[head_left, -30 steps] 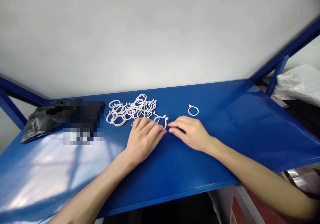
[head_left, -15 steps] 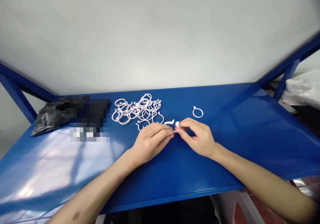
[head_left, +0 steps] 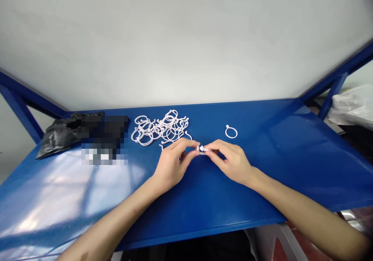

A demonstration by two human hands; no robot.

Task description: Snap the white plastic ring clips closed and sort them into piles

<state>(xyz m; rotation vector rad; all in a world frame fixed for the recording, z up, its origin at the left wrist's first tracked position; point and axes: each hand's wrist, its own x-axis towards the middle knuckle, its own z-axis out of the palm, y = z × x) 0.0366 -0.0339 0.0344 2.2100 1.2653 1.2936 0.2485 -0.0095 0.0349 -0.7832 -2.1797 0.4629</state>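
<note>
Both ends of a white plastic ring (head_left: 202,148) show between my fingertips, very close together; the rest of it is mostly hidden by the fingers. My left hand (head_left: 174,160) pinches one end between thumb and fingers. From the other side, my right hand (head_left: 233,160) pinches the opposite end the same way. Beyond my left hand lies a loose pile of several white plastic rings (head_left: 160,128), some of them with open gaps and small knobs at their ends. A single white ring (head_left: 231,133) lies apart, beyond my right hand, and it looks closed.
The blue table (head_left: 291,144) meets a pale wall (head_left: 186,43) at the back. At the left lie a black plastic bag (head_left: 58,133) and a dark, pixelated item (head_left: 107,131). Blue frame bars (head_left: 335,94) rise at the sides, with a translucent bag (head_left: 354,105) beyond the right one.
My left thumb and fingers have shifted to a pinch at the ring's end, and a white piece beyond them no longer shows. The ring's two ends now face each other closely.
</note>
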